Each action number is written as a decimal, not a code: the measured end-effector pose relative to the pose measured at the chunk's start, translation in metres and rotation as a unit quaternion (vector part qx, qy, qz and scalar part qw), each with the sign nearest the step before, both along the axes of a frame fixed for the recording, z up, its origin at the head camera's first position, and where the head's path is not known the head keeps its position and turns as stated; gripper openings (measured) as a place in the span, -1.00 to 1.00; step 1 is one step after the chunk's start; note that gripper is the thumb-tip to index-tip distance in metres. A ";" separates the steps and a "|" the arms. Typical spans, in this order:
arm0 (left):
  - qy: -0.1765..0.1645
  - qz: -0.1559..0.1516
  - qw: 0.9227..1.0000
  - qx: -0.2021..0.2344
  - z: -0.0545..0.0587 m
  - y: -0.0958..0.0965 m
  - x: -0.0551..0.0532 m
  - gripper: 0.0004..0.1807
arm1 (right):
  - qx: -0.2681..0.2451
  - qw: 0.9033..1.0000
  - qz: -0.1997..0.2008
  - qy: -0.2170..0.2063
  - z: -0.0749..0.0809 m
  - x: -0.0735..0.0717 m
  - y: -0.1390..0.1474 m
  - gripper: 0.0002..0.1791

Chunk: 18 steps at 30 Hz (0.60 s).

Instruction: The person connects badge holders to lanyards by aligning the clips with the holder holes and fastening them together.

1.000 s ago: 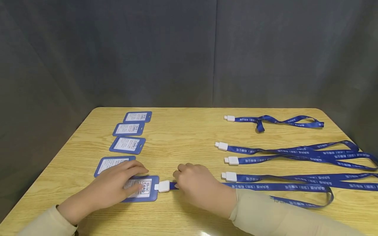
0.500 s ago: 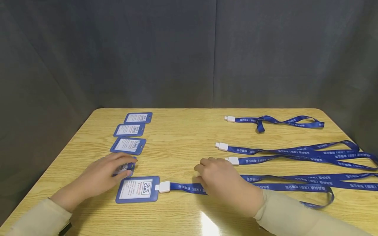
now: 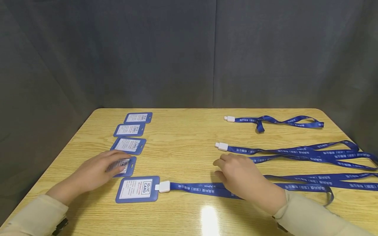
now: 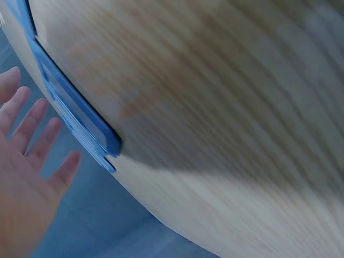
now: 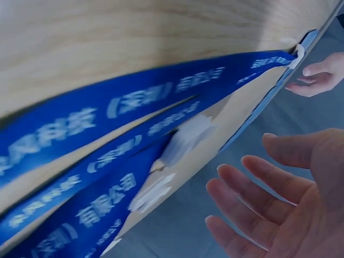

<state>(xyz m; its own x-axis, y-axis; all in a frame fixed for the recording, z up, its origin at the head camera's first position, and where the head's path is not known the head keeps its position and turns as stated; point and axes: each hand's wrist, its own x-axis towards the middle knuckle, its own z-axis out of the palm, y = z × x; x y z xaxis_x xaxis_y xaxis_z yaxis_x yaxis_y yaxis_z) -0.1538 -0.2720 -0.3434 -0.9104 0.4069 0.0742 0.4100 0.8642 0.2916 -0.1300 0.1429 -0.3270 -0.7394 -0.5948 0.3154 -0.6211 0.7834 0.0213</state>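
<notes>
My left hand [image 3: 95, 168] is over a blue ID card holder [image 3: 130, 165], hiding its left part; in the left wrist view the fingers are spread and hold nothing. In front of it lies another ID card holder [image 3: 138, 189], joined by a white clip [image 3: 164, 186] to a blue lanyard [image 3: 192, 190] running right. Above that lanyard is my right hand [image 3: 246, 180], its fingers loosely bent with nothing in them, as the right wrist view shows. It hides part of the strap and the white clips of two neighbouring lanyards in the head view.
Three more ID card holders [image 3: 128, 145] lie in a column at the back left. Several blue lanyards [image 3: 295, 154] with white clips stretch across the right side of the wooden table [image 3: 180, 137]. A dark curtain [image 3: 159, 55] stands behind the table.
My left hand has left the front ID card holder and moved back and left over the one behind. My right hand has let go of the lanyard near its clip and moved right.
</notes>
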 end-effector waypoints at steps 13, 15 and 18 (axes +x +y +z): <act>-0.012 -0.014 1.000 -0.013 -0.009 -0.016 -0.006 -0.36 | -0.021 1.000 -0.016 0.001 -0.012 0.000 0.025 -0.79; -0.011 -0.014 1.000 -0.014 -0.009 -0.016 -0.006 -0.35 | -0.022 1.000 -0.016 -0.001 -0.012 0.000 0.027 -0.77; -0.008 -0.015 1.000 -0.015 -0.010 -0.016 -0.006 -0.35 | -0.021 1.000 -0.015 -0.008 -0.013 0.000 0.030 -0.76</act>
<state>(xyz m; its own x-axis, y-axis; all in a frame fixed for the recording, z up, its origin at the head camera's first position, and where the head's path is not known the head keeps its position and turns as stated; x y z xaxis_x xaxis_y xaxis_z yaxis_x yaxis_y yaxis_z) -0.1600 -0.2881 -0.3533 -0.8991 0.4353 0.0467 0.4308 0.8606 0.2718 -0.1296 0.1731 -0.3396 -0.7620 -0.5586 0.3276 -0.5972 0.8018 -0.0220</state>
